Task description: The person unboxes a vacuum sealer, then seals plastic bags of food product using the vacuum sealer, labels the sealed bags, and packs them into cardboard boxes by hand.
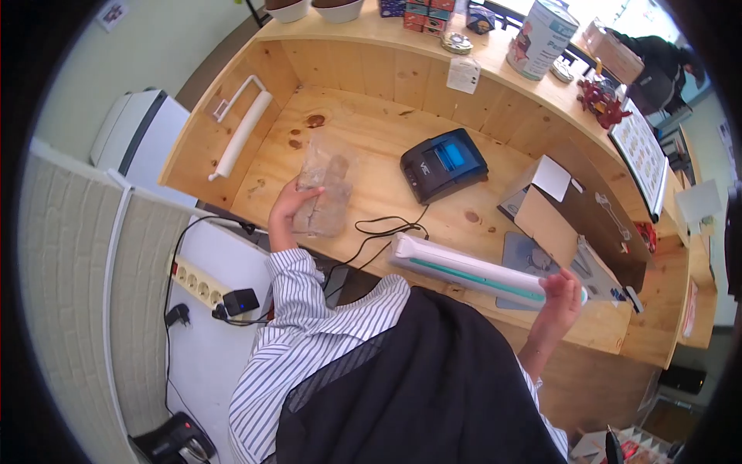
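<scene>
My left hand (290, 209) grips a clear plastic bag (325, 193) with pale contents, resting on the wooden counter (371, 147). My right hand (560, 298) holds the right end of a long white bar-shaped sealer (471, 271) with a teal strip along it; its lid looks slightly raised. A black cable (386, 232) runs across the counter between the bag and the sealer. My striped sleeves and dark apron fill the lower middle.
A black receipt printer (443, 164) with a blue window sits behind the cable. A folded cardboard box (545, 209) lies right of it. A tin can (541, 39) and small boxes (427, 14) stand on the raised shelf. A power strip (197, 282) hangs at left.
</scene>
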### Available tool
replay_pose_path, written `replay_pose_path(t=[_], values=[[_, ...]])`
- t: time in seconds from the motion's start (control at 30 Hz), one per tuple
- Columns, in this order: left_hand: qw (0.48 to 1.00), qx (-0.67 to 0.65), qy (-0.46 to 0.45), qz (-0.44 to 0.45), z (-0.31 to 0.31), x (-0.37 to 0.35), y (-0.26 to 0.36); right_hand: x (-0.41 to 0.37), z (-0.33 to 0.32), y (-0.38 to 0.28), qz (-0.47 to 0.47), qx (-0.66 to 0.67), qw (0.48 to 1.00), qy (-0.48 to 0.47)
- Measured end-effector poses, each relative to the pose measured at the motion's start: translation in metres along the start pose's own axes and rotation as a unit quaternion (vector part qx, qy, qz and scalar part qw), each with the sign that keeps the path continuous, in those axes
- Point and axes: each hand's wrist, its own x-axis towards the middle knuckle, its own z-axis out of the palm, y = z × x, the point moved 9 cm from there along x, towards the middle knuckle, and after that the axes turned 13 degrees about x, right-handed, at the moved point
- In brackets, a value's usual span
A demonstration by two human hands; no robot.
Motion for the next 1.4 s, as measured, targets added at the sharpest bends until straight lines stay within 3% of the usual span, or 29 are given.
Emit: replay_pose_path(t=[0.07,0.2,0.27,0.3,0.37,0.4,0.47,0.5,0.57,0.63,0.73,0.83,0.9,1.1,1.17,1.23,1.27,1.3,1.33,1.4], values=[[0.994,-0.058,-0.068,-0.069,0.014,0.018,-0.031,-0.007,-0.016,-0.015,-0.05,-0.02,0.998,0.034],[0.979,-0.094,-0.133,-0.119,0.034,0.042,-0.067,-0.026,-0.05,-0.039,-0.091,-0.047,0.986,0.129],[0.98,0.022,-0.073,-0.186,0.021,0.047,-0.09,-0.033,-0.065,-0.046,-0.096,-0.059,0.982,0.154],[0.979,0.023,-0.077,-0.189,0.022,0.053,-0.097,-0.036,-0.075,-0.049,-0.1,-0.064,0.977,0.176],[0.953,0.235,0.003,-0.19,0.002,0.067,-0.107,-0.038,-0.089,-0.052,-0.102,-0.07,0.973,0.197],[0.953,0.235,0.002,-0.192,0.006,0.059,-0.096,-0.038,-0.096,-0.055,-0.108,-0.082,0.968,0.213],[0.842,0.452,0.253,-0.151,-0.023,0.027,-0.024,-0.036,-0.11,-0.06,-0.115,-0.096,0.962,0.229],[0.843,0.452,0.25,-0.151,-0.025,0.03,-0.027,-0.033,-0.12,-0.062,-0.12,-0.116,0.955,0.244],[0.903,0.347,0.253,-0.004,-0.023,0.046,-0.018,-0.028,-0.136,-0.067,-0.132,-0.147,0.944,0.265],[0.91,0.327,0.25,0.046,-0.009,0.028,0.016,-0.014,-0.151,-0.064,-0.092,-0.252,0.927,0.26],[0.921,0.265,0.263,0.112,0.014,-0.01,0.054,-0.001,-0.172,-0.055,-0.086,-0.283,0.922,0.249],[0.924,0.238,0.263,0.139,0.036,-0.041,0.073,0.016,-0.186,-0.025,-0.002,-0.327,0.928,0.175],[0.923,0.246,0.263,0.136,0.049,-0.058,0.075,0.023,-0.194,0.007,0.071,-0.396,0.913,0.076],[0.895,0.294,0.291,0.167,0.07,-0.089,0.061,0.028,-0.22,0.049,0.15,-0.472,0.868,-0.031],[0.887,0.28,0.316,0.189,0.074,-0.107,0.069,0.025,-0.205,0.064,0.236,-0.535,0.803,-0.114],[0.877,0.278,0.344,0.187,0.084,-0.134,0.081,0.004,-0.177,0.099,0.336,-0.496,0.763,-0.244],[0.87,0.287,0.358,0.179,0.086,-0.147,0.087,-0.013,-0.14,0.106,0.357,-0.514,0.708,-0.325],[0.854,0.298,0.379,0.197,0.087,-0.166,0.096,-0.03,-0.113,0.112,0.371,-0.53,0.647,-0.402],[0.836,0.308,0.398,0.216,0.086,-0.186,0.104,-0.046,-0.126,0.163,0.264,-0.521,0.648,-0.489],[0.794,0.335,0.464,0.207,0.068,-0.229,0.106,-0.068,-0.087,0.192,0.209,-0.527,0.63,-0.53]])
